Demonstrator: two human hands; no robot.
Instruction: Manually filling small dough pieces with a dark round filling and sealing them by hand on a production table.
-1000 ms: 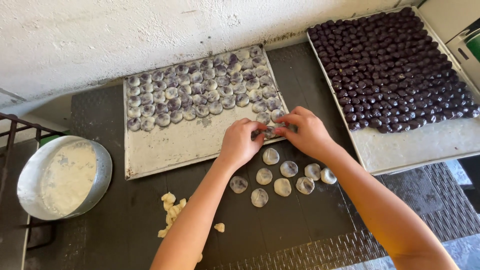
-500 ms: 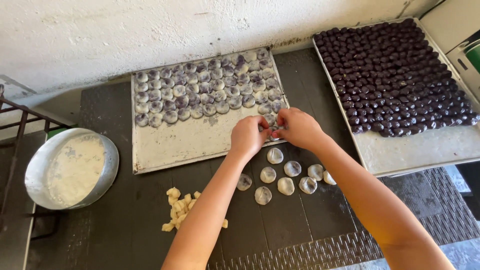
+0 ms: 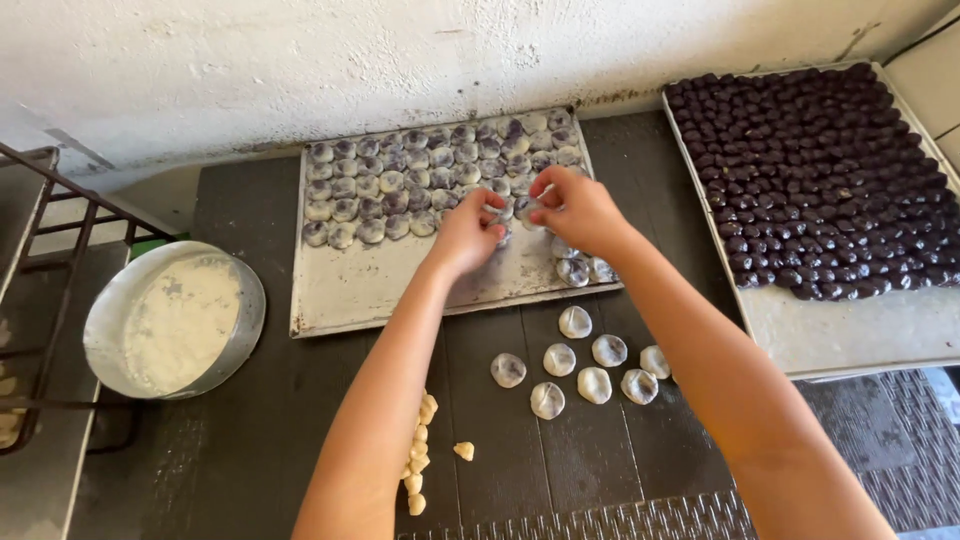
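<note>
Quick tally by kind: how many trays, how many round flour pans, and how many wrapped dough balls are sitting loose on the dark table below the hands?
Trays: 2, the middle tray with pale wrapped balls and the right tray with dark balls.
Round flour pan: 1.
Loose wrapped dough balls on the table: 7.
Total: 10.

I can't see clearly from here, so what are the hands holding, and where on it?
The right hand pinches a pale dough ball at its edge; the left hand touches it.
</note>
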